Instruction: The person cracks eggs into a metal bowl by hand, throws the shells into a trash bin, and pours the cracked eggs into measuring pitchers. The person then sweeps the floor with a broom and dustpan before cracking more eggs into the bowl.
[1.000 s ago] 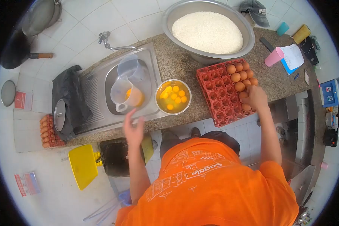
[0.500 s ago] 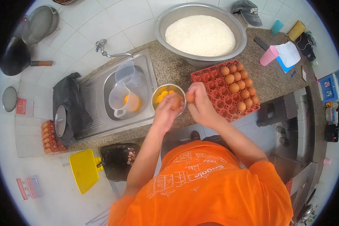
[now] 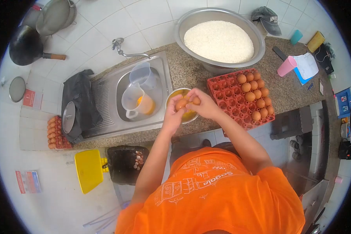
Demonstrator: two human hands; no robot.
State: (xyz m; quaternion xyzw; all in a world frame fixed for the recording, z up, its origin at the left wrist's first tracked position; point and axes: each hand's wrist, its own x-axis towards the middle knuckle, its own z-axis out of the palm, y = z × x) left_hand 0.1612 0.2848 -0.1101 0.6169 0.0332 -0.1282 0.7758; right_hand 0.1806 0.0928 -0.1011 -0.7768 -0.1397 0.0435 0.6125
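My left hand is closed around a brown egg above a metal bowl. Close against it, my right hand grips a second brown egg, its fingers reaching to the first egg. Both hands hide much of the bowl, where yellow yolk shows. I cannot make out whether either shell is cracked. Right of the hands lies a red egg tray, with brown eggs filling its right side and bare cups on its left.
Left of the bowl, the sink holds two clear jugs, the nearer jug with yolk inside. A large metal basin of white grains stands behind the tray. Below the counter is a black bin with eggshells. A pink cup stands far right.
My hands have come together over the bowl, the right one moving left so the two eggs are now close. The whole view has shifted slightly to the right.
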